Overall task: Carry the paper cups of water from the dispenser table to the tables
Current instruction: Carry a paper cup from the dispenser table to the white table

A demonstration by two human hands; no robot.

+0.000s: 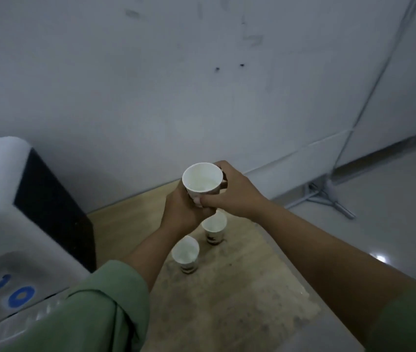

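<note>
A white paper cup (pixel 202 179) with water in it is held up above the wooden dispenser table (pixel 247 288). My left hand (pixel 184 212) wraps its lower part from below and the left. My right hand (pixel 234 194) grips its side and base from the right. Two more paper cups stand upright on the table under my hands: one (pixel 214 228) farther back, one (pixel 185 254) nearer to me. Both have white insides and a dark band near the bottom.
The white and black water dispenser (pixel 24 224) fills the left side of the table. A pale wall (pixel 151 85) rises right behind the table. To the right lie a light floor and a metal stand foot (pixel 328 199).
</note>
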